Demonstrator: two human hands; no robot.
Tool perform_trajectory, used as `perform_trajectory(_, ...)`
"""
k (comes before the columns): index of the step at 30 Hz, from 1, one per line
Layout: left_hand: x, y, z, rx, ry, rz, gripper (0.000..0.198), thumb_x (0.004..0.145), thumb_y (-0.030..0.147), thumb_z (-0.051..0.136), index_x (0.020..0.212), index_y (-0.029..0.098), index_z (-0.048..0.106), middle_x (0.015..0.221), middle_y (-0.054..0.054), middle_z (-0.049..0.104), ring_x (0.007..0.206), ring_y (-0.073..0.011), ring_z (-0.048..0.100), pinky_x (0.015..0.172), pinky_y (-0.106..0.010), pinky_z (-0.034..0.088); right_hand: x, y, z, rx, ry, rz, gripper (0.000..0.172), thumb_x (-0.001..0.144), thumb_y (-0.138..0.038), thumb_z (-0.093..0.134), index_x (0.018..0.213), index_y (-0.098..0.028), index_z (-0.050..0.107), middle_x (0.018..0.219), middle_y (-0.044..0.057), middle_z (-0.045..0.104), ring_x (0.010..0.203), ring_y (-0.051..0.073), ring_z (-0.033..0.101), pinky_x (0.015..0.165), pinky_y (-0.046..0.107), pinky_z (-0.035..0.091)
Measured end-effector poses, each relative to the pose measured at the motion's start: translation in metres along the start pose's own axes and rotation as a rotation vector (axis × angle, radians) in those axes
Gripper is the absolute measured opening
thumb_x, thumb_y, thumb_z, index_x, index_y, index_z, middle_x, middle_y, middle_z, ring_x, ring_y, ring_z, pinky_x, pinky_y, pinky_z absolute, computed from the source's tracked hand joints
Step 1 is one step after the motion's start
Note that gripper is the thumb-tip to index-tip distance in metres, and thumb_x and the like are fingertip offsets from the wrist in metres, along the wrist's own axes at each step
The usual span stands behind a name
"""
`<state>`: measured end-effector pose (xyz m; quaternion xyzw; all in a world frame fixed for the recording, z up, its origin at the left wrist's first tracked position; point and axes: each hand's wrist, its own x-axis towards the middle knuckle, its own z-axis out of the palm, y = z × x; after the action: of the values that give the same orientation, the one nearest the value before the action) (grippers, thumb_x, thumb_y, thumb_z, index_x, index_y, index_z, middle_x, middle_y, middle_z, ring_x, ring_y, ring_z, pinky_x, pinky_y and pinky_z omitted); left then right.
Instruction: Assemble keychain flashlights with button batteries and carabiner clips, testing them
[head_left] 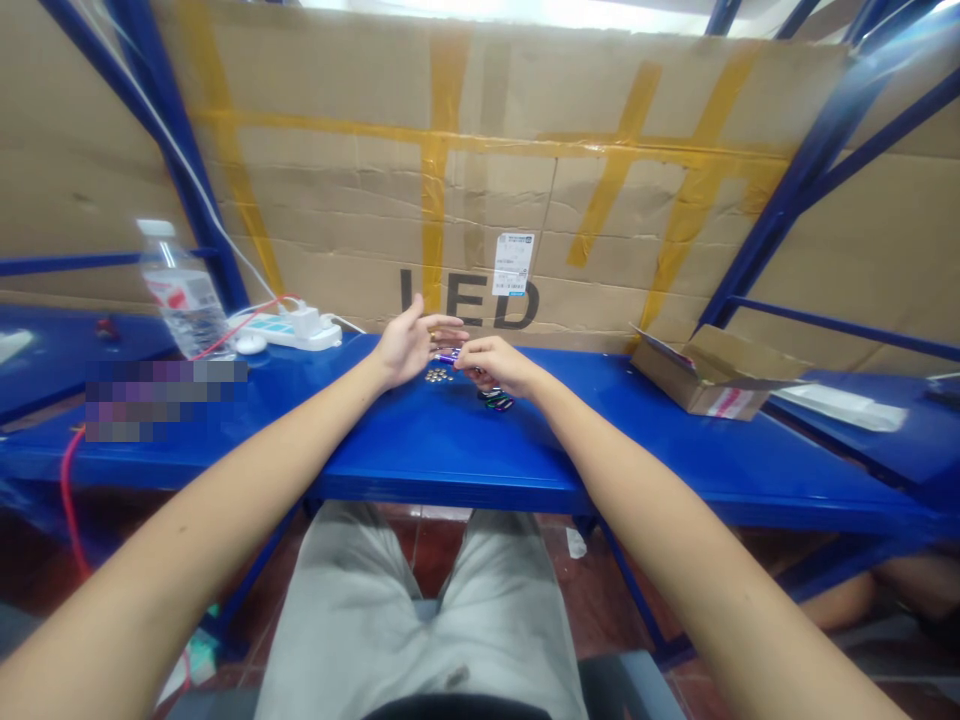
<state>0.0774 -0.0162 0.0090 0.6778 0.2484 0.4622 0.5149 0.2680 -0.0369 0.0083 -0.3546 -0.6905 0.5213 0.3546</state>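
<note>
My right hand (499, 365) is closed, its fingers pinching a small shiny purple piece (448, 356) whose exact kind I cannot make out. My left hand (416, 345) is beside it with thumb raised and fingers stretched out towards the right hand. Whether its fingertips touch the purple piece is not clear. Below the hands, a little cluster of small round metallic pieces (438, 376) lies on the blue table (450, 450). Partly hidden under my right hand is a heap of shiny, dark, multicoloured pieces (496, 401).
A water bottle (187, 300) and a white power strip (292, 328) with cables stand at the left. An open cardboard box (720, 375) is at the right. A large cardboard sheet (360, 220) closes off the back, between blue metal posts (795, 190).
</note>
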Motion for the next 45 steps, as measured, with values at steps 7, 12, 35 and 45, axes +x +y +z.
perform_trajectory(7, 0.0021, -0.0025, -0.0024, -0.107, 0.006, -0.038, 0.087, 0.078, 0.09, 0.036, 0.106, 0.016, 0.073, 0.113, -0.019, 0.073, 0.115, -0.0377, 0.064, 0.093, -0.052, 0.05, 0.0012, 0.0023, -0.0016, -0.008, -0.011, -0.014, 0.021, 0.068, -0.021, 0.073, 0.061, -0.017, 0.053, 0.05, -0.005, 0.044, 0.044, 0.006, 0.031, 0.042, 0.021, 0.019)
perform_trajectory(12, 0.0019, -0.0031, -0.0028, -0.091, 0.013, -0.046, 0.087, 0.078, 0.09, 0.037, 0.109, 0.016, 0.072, 0.117, -0.02, 0.072, 0.117, -0.0384, 0.063, 0.095, -0.052, 0.05, -0.0004, 0.0002, -0.0016, -0.008, 0.002, -0.023, 0.022, 0.067, -0.015, 0.071, 0.059, -0.018, 0.05, 0.05, -0.005, 0.043, 0.045, 0.006, 0.031, 0.042, 0.021, 0.02)
perform_trajectory(35, 0.0012, -0.0036, -0.0024, -0.153, -0.006, -0.056, 0.086, 0.084, 0.084, 0.034, 0.115, 0.012, 0.069, 0.112, -0.019, 0.073, 0.113, -0.0364, 0.064, 0.095, -0.049, 0.049, 0.0011, 0.0002, -0.0008, -0.043, 0.087, -0.056, 0.019, 0.073, -0.015, 0.066, 0.059, -0.017, 0.053, 0.048, -0.005, 0.042, 0.043, 0.006, 0.032, 0.041, 0.021, 0.02)
perform_trajectory(45, 0.0035, -0.0055, -0.0048, -0.132, -0.021, -0.063, 0.09, 0.082, 0.087, 0.033, 0.117, 0.012, 0.068, 0.111, -0.02, 0.073, 0.11, -0.0367, 0.065, 0.092, -0.049, 0.05, 0.0014, 0.0001, -0.0009, -0.11, 0.135, -0.051, 0.012, 0.074, -0.018, 0.066, 0.064, -0.015, 0.062, 0.048, -0.006, 0.04, 0.045, 0.006, 0.03, 0.043, 0.021, 0.021)
